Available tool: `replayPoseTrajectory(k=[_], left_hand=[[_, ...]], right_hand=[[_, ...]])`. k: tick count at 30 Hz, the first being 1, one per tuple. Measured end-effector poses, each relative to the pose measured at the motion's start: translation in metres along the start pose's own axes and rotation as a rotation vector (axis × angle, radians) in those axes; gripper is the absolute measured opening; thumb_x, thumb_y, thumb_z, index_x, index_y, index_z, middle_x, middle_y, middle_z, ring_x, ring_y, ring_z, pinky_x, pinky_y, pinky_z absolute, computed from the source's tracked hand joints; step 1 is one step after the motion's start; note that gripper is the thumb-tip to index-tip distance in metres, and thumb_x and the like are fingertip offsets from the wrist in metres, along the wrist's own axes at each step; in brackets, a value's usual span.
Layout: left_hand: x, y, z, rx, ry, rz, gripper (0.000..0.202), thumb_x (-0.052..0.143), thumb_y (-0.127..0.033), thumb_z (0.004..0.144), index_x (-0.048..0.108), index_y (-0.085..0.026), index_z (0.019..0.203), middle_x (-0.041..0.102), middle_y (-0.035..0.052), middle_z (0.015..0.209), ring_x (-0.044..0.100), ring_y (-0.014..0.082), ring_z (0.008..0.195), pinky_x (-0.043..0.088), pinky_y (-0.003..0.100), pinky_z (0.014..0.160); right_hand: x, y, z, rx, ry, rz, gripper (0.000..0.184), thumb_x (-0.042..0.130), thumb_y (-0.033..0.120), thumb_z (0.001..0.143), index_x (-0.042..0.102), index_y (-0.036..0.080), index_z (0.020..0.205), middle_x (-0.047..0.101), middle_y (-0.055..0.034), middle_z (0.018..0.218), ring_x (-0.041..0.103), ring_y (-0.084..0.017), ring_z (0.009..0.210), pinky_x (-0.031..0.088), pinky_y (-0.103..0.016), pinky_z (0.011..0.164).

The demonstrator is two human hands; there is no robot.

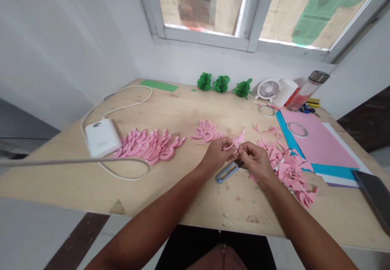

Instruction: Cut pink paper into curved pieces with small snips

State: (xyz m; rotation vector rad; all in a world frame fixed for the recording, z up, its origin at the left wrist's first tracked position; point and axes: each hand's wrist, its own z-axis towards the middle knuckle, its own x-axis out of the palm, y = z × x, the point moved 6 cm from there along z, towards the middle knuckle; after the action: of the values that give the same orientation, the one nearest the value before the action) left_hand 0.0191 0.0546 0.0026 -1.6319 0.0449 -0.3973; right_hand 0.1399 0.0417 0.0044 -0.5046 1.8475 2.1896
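Observation:
Between my hands is a small pink paper cutout, its pointed tip standing up. My left hand pinches its left side. My right hand is closed at its lower right edge, fingertips together; what exactly they grip there is too small to make out. Under the hands lies a blue utility knife on the wooden table. Left of my hands sits a small pile of pink cutouts, and beyond it overlapping rows of curved pink pieces. Pink paper scraps are heaped beside my right hand.
A white power bank with a looping cable is at left. Green paper shapes stand along the wall. A small fan, a bottle, coloured sheets, tape rings and a dark phone are at right.

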Motion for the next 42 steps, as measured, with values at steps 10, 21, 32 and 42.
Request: replayPoseTrajectory(k=[10, 21, 32, 42], left_hand=[[0.001, 0.004, 0.001, -0.019, 0.019, 0.003, 0.01, 0.058, -0.022, 0.069, 0.052, -0.015, 0.067, 0.054, -0.0035, 0.05, 0.05, 0.0072, 0.046, 0.037, 0.019, 0.047], [-0.002, 0.003, 0.003, -0.004, -0.007, 0.008, 0.013, 0.06, -0.023, 0.067, 0.051, -0.015, 0.063, 0.055, -0.0034, 0.05, 0.05, 0.0073, 0.045, 0.038, 0.02, 0.047], [-0.001, 0.009, 0.005, -0.025, 0.014, -0.012, 0.012, 0.06, -0.023, 0.067, 0.051, -0.015, 0.065, 0.055, -0.0036, 0.049, 0.05, 0.0076, 0.045, 0.038, 0.02, 0.047], [-0.003, 0.012, 0.006, -0.031, 0.011, 0.012, 0.011, 0.059, -0.021, 0.067, 0.051, -0.015, 0.065, 0.055, -0.0039, 0.049, 0.05, 0.007, 0.044, 0.038, 0.019, 0.047]], right_hand=[[-0.009, -0.005, 0.002, 0.007, -0.119, 0.025, 0.018, 0.054, 0.033, 0.077, 0.057, 0.016, 0.071, 0.056, 0.0008, 0.061, 0.05, -0.01, 0.053, 0.04, -0.021, 0.051], [-0.004, -0.003, 0.002, 0.026, -0.06, 0.054, 0.017, 0.055, 0.033, 0.076, 0.056, 0.016, 0.072, 0.053, 0.0021, 0.058, 0.048, -0.009, 0.05, 0.039, -0.02, 0.048], [-0.006, -0.003, 0.003, 0.038, -0.072, 0.037, 0.015, 0.054, 0.031, 0.076, 0.055, 0.016, 0.072, 0.053, 0.0016, 0.06, 0.047, -0.01, 0.052, 0.038, -0.021, 0.05], [-0.004, -0.005, 0.003, 0.043, -0.055, 0.037, 0.014, 0.054, 0.03, 0.076, 0.055, 0.016, 0.073, 0.053, 0.0024, 0.059, 0.048, -0.01, 0.051, 0.038, -0.02, 0.049]])
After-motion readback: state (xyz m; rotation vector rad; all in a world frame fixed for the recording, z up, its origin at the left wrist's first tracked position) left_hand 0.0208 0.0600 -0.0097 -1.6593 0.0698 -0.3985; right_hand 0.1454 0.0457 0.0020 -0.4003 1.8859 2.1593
